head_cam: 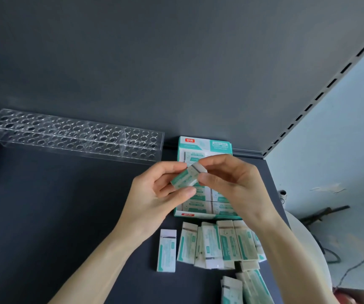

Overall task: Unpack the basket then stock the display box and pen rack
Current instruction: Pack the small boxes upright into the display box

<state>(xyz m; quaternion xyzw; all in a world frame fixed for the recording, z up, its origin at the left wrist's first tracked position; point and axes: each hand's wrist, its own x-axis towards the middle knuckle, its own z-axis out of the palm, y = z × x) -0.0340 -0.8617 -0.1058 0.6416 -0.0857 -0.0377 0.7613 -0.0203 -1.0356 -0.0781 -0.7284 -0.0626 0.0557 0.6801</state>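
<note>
Both hands hold one white eraser (189, 176) with a teal sleeve above the display box (205, 145). My left hand (154, 194) pinches its lower end, and my right hand (231, 183) pinches its upper white end. The teal and white display box stands open on the dark shelf, with several erasers lying inside it, partly hidden by my hands. Several more erasers (218, 244) lie in a loose row in front of the box, and one single eraser (167, 251) lies apart on their left. A clear acrylic pen rack (75, 137) with many round holes stands at the back left, holding nothing.
The dark shelf (56, 216) ends at its right edge beside a slotted upright (321, 93). A white round object (308, 244) sits beyond that edge, with cables on the floor. More erasers (242, 288) lie at the bottom edge of the view.
</note>
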